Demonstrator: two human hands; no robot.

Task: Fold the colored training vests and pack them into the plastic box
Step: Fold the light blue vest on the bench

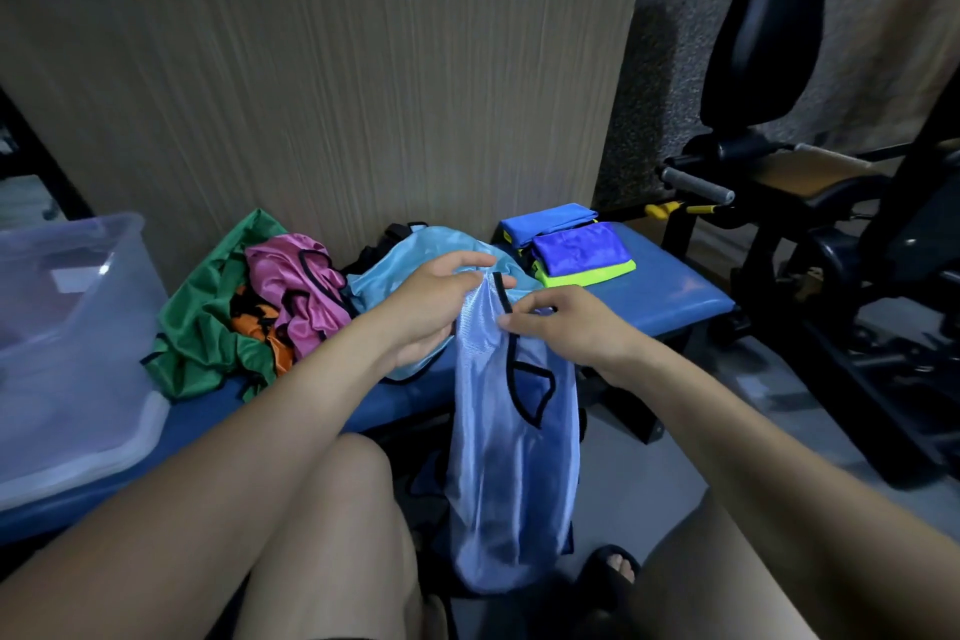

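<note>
Pale blue mesh vest (511,442), black-trimmed, hanging limp, top pinched by left hand (434,307) and right hand (563,327).

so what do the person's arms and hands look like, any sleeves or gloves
Both forearms are bare as far as the view shows, with no sleeves in sight. The left hand and right hand wear no gloves, and no rings, watch or wristband can be seen.

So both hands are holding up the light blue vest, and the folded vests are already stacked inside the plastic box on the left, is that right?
Not quite. Both the left hand and the right hand do hold the light blue vest, but the folded vests are stacked on the blue bench to the right, not inside the plastic box. The head view shows this.
</note>
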